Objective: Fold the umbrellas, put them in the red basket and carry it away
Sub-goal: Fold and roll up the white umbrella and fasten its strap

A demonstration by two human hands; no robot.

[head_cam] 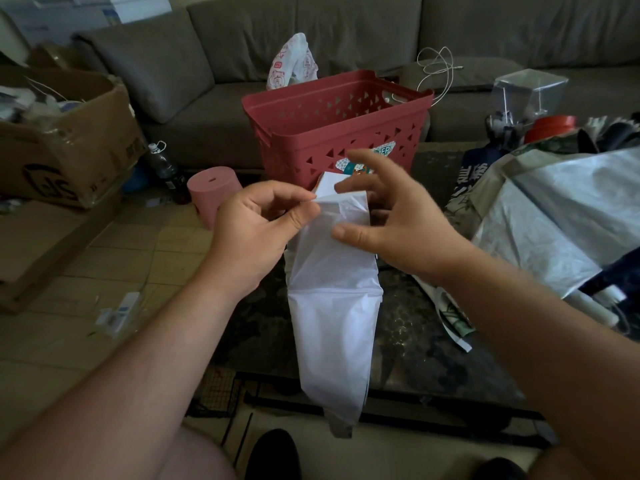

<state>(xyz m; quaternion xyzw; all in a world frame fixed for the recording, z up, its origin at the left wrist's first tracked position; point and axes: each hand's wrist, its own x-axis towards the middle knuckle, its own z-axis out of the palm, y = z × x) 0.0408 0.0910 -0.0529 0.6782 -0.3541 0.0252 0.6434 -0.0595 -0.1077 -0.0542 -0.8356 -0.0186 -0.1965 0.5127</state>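
Observation:
A white folded umbrella point(332, 306) lies lengthwise on the dark table, its near end hanging over the front edge. My left hand point(256, 230) pinches the canopy fabric at the umbrella's far end. My right hand point(391, 216) hovers over the same end, fingers spread, thumb against the fabric. The red basket point(311, 109) stands just behind, at the table's far side; its inside shows nothing. A second umbrella point(554, 216), silvery with dark blue edges, lies partly spread on the table at the right.
A grey sofa point(207, 39) runs along the back. A cardboard box point(69, 140) sits on the left, with a pink roll point(214, 192) and a bottle point(166, 168) on the tiled floor. A clear plastic case point(526, 91) and a red tin point(550, 126) stand at the right.

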